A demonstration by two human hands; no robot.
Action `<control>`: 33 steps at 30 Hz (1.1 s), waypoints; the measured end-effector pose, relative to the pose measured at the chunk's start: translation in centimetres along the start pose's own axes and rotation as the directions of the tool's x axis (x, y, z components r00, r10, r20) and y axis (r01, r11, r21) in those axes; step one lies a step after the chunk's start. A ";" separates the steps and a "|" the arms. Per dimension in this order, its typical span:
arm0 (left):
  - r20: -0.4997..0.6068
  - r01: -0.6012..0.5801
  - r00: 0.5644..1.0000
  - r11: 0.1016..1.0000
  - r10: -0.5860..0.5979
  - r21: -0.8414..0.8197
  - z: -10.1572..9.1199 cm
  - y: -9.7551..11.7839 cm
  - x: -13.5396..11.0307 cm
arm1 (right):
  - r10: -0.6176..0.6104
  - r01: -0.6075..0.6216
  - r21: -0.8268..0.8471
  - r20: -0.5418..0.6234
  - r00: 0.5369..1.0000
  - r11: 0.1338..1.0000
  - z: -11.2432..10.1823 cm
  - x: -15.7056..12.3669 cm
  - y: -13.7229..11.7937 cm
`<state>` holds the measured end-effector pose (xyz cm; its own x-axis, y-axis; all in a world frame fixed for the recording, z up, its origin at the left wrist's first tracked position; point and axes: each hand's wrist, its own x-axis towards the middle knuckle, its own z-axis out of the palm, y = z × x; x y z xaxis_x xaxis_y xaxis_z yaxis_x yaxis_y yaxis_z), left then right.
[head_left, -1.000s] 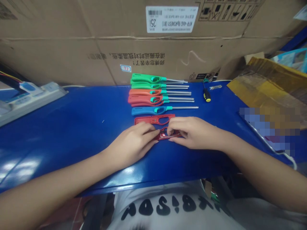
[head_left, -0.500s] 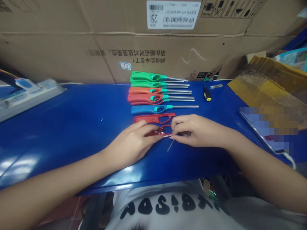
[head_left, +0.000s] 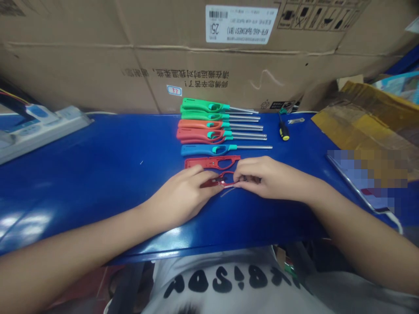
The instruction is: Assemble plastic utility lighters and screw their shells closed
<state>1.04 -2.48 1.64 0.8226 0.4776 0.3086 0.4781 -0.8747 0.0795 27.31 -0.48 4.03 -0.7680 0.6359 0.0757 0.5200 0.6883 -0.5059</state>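
My left hand [head_left: 183,195] is closed round the rear of a red lighter casing half [head_left: 208,183], low over the blue table. Small metal parts show inside it near the trigger loop. My right hand [head_left: 263,176] pinches at the front end of this half; its fingers hide what exactly they grip. From under those fingertips a thin strand [head_left: 227,192] sticks out toward the lower left. Just beyond my hands lies a second red casing half [head_left: 196,163], its hollow inside facing up.
Behind are a blue lighter [head_left: 203,150] and several red, orange and green lighters [head_left: 196,104] in a row. A screwdriver [head_left: 284,130] lies right of them. A power strip [head_left: 62,126] is at left, a phone [head_left: 356,185] at right, a large cardboard box [head_left: 98,78] behind.
The thin strand under my right fingertips has swung from pointing steeply down to lying flatter toward the left. Both hands keep nearly the same place; the view has shifted slightly.
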 end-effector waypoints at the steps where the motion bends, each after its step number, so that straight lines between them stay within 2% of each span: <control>1: 0.001 0.004 1.000 1.000 -0.004 -0.009 0.0 0.0 0.0 | -0.006 0.006 -0.009 0.009 1.000 1.000 0.0 0.0 0.1; 7: -0.004 -0.012 1.000 0.999 0.012 -0.038 0.2 -0.3 -0.1 | 0.049 -0.041 -0.125 0.066 0.997 0.991 0.2 0.1 0.0; 14: -0.017 -0.029 0.999 0.999 0.028 -0.027 0.3 -0.5 -0.3 | 0.080 -0.065 -0.149 0.094 0.992 0.987 0.2 0.0 0.1; 20: -0.017 -0.030 0.999 0.999 0.029 -0.031 0.5 -0.5 -0.2 | 0.065 -0.053 -0.127 0.094 0.993 0.990 0.1 0.0 0.3; 25: -0.014 -0.037 0.999 0.999 0.037 0.002 0.4 -0.4 -0.1 | 0.030 -0.026 -0.096 0.041 0.999 0.995 0.2 0.1 0.4; 29: 0.035 -0.063 0.998 0.996 0.061 0.061 0.2 -0.3 -0.1 | 0.015 -0.015 -0.021 -0.013 1.000 1.000 0.2 0.3 0.5; 33: 0.078 -0.062 0.995 0.993 0.054 0.098 0.1 -0.2 -0.2 | 0.013 -0.013 0.034 -0.006 1.000 0.999 0.0 0.3 0.4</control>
<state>0.80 -2.40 1.50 0.8688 0.4342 0.2379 0.4539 -0.8904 -0.0326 27.31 -0.06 3.83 -0.7592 0.6467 0.0739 0.5168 0.6679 -0.5355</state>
